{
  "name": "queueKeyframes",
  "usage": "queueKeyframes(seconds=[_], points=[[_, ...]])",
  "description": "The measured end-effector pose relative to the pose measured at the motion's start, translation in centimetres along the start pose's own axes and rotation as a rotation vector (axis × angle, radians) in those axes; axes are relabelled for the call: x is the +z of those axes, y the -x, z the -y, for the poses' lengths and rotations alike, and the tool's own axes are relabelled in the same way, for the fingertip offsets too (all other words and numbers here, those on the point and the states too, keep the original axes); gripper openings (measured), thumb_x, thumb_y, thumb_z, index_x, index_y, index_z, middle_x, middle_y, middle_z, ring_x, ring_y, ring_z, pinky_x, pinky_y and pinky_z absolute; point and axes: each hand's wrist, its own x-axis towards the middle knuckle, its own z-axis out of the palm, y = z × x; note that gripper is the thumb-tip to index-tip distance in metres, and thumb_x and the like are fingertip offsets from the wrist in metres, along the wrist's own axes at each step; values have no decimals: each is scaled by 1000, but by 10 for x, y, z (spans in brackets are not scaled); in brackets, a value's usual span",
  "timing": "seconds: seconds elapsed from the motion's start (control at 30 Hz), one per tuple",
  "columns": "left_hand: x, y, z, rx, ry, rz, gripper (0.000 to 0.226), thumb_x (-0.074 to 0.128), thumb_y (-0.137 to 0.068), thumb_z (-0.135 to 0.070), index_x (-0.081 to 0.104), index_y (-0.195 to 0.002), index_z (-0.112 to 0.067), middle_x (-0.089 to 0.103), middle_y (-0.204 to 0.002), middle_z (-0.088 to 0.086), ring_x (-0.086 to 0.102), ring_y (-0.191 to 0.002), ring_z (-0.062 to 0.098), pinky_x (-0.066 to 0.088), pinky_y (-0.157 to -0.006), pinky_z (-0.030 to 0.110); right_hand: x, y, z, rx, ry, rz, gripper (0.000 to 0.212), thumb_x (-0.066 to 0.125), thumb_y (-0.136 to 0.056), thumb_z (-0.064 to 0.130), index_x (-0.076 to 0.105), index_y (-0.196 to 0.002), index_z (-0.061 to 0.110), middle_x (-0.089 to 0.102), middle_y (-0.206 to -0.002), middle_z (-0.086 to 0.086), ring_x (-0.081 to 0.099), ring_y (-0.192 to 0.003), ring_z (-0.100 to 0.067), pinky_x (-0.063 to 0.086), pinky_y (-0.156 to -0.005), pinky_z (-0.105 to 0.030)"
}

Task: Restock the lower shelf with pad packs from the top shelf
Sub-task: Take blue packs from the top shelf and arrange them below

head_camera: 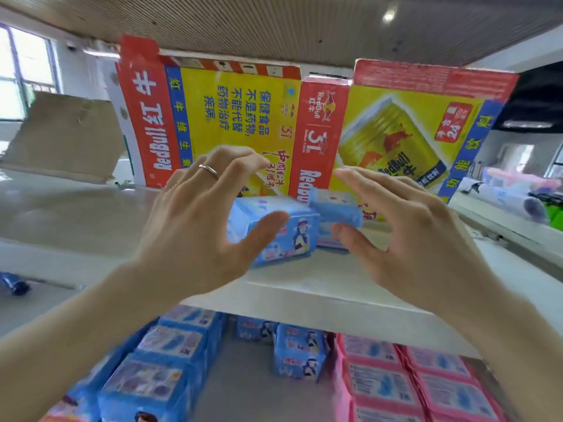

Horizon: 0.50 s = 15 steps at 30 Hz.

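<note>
Two blue pad packs lie on the white top shelf point(304, 287): a nearer one point(286, 233) printed with a figure in a hat, and a smaller-looking one point(335, 213) just behind it to the right. My left hand point(201, 214), a ring on one finger, hovers with spread fingers around the nearer pack, thumb at its front face. My right hand point(408, 233) is spread beside the farther pack, thumb near its lower edge. Neither hand clearly grips a pack. On the lower shelf point(243, 388) stand several blue packs point(298, 351) and pink packs point(426, 388).
Upended Red Bull cartons point(231, 117) stand at the back of the top shelf behind the packs. A brown cardboard box point(67, 135) sits far left. A gap runs down the middle of the lower shelf between blue rows point(158, 360) and pink rows.
</note>
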Motion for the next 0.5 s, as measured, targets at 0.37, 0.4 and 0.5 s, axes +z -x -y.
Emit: queueKeyframes(seconds=[0.37, 0.4, 0.5], points=[[41, -69, 96, -20, 121, -56, 56, 29, -101, -53, 61, -125, -14, 59, -130, 3, 59, -114, 27, 48, -91, 49, 45, -73, -43, 274, 171, 200, 61, 56, -92, 55, 43, -147, 33, 48, -149, 15, 51, -131, -20, 49, -93, -42], [49, -66, 107, -34, 118, -59, 56, 27, -102, -51, 62, -124, -12, 60, -128, 5, 59, -113, 27, 49, -89, 47, 52, -77, -47, 303, 177, 234, 59, 55, -92, 56, 43, -146, 34, 49, -148, 14, 52, -129, -21, 49, -90, -41], [65, -53, 133, -108, 112, -59, 62, 20, -103, -51, 65, -118, -10, 61, -121, 9, 59, -108, 31, 47, -85, 42, 74, -85, -59, 391, 132, 342, 52, 56, -93, 56, 48, -141, 36, 56, -141, 8, 55, -124, -23, 43, -81, -35]])
